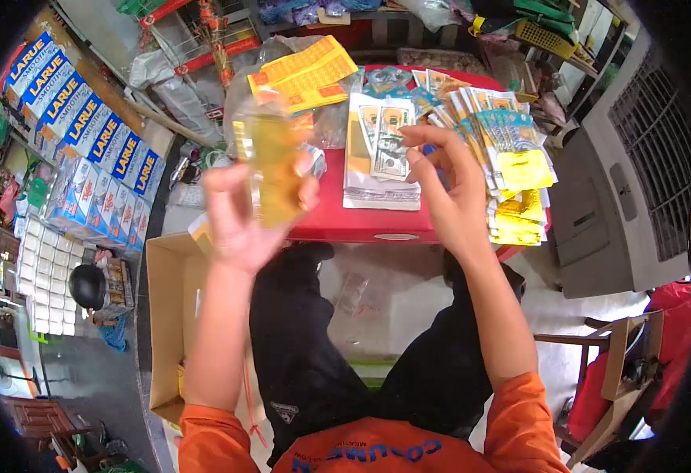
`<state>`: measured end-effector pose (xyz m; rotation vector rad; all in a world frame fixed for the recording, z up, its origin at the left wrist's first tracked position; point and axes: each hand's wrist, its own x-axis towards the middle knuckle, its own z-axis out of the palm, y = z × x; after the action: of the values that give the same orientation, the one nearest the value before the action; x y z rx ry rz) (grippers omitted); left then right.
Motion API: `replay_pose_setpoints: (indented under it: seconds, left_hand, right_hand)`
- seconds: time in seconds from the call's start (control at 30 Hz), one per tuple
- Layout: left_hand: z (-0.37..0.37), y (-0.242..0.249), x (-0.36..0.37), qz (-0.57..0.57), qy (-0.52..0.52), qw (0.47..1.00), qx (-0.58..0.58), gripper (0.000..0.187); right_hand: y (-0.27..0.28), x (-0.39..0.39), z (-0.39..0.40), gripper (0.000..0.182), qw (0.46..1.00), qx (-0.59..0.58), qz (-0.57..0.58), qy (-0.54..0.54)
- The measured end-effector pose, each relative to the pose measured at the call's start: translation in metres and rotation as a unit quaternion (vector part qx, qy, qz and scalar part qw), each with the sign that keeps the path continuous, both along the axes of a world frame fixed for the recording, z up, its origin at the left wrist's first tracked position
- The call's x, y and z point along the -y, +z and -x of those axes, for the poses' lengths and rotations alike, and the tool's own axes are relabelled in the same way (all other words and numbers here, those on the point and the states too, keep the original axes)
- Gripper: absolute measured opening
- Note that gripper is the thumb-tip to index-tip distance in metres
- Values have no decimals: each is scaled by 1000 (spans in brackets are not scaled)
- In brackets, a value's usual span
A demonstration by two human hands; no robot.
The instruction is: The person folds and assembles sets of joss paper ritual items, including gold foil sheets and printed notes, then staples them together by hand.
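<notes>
My left hand [247, 213] is raised, its fingers closed round a yellow-gold packet [273, 169] that is blurred by motion. Above the front of the red table [330, 225], my right hand [448, 177] has its thumb and index finger apart, with nothing visible between them. Just left of those fingertips, printed banknote-like papers [390, 142] lie on a stack of white sheets [381, 197]. Further right are fanned bundles of blue and brown papers [503, 130] with shiny gold sheets [523, 169] on them.
Yellow-orange printed sheets [306, 71] lie at the table's back left. An open cardboard box [164, 315] stands on the floor to the left, near stacked beer cartons [85, 118]. A wooden chair [614, 363] is at the right. A person in a dark helmet [87, 286] is far left.
</notes>
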<state>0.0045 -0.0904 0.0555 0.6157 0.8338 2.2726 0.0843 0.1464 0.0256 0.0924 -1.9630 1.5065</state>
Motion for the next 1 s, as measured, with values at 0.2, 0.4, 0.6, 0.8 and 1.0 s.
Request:
replay_pose_setpoints:
  seconds: [0.2,0.4,0.6,0.8,1.0]
  left_hand:
    - [-5,-43,-65,147,38,987,-57,50]
    - [-16,-56,-74,219,244,909,-257,67]
    - [-5,-75,-68,209,287,869,-345,83]
    - [6,-74,-69,193,454,673,-551,83]
    - [9,-89,-69,209,478,665,-533,79]
  right_hand:
    - [0,-9,-3,28,1000,5,-10,-12]
    - [11,-16,-10,27,999,31,6,16]
    - [18,-8,-17,24,997,-36,-73,-6]
    - [32,-1,-22,35,957,-165,-239,15]
    - [31,12,-25,38,936,-136,-322,-32]
